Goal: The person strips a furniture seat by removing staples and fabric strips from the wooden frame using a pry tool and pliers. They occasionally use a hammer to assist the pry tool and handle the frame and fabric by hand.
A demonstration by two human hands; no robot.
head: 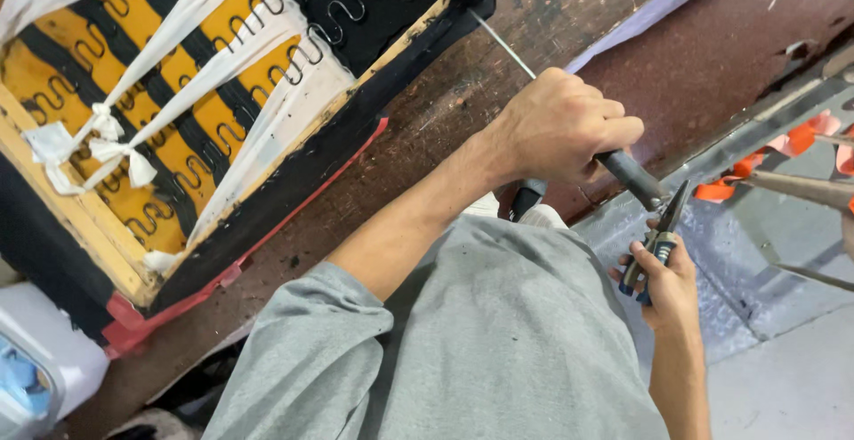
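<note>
Thin-shafted grey-handled screwdriver [623,169] tip at black frame corner; blue-handled pliers [656,242] upright.

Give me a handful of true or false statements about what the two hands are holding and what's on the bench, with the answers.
1. The left hand grips a long screwdriver by its handle. True.
2. The right hand is empty. False: it holds pliers.
3. The screwdriver's thin shaft points toward the corner of the seat frame. True.
4. The seat frame's springs are covered by a cushion. False: the zigzag springs are exposed, with white fabric strips tied across them.
</note>
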